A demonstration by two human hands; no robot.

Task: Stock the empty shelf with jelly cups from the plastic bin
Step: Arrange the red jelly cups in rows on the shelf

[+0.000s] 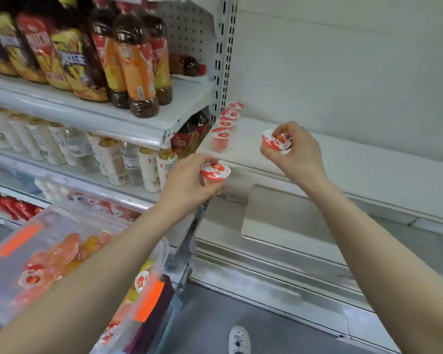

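1. While the left hand (187,185) grips a jelly cup (215,171) at the white shelf (356,169) front, the right hand (297,152) pinches a second cup (275,143) above it.
2. A row of four cups (225,123) lines its left end.
3. A plastic bin (49,218) of cups sits lower left.

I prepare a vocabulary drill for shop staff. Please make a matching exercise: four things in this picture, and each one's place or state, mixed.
1. left hand
2. right hand
3. row of jelly cups
4. plastic bin

A. at the shelf's left end
B. grips a cup above the shelf
C. lower left, cups inside
D. grips a cup by the shelf's front edge

Pairs: 1-D, 2-B, 3-A, 4-C
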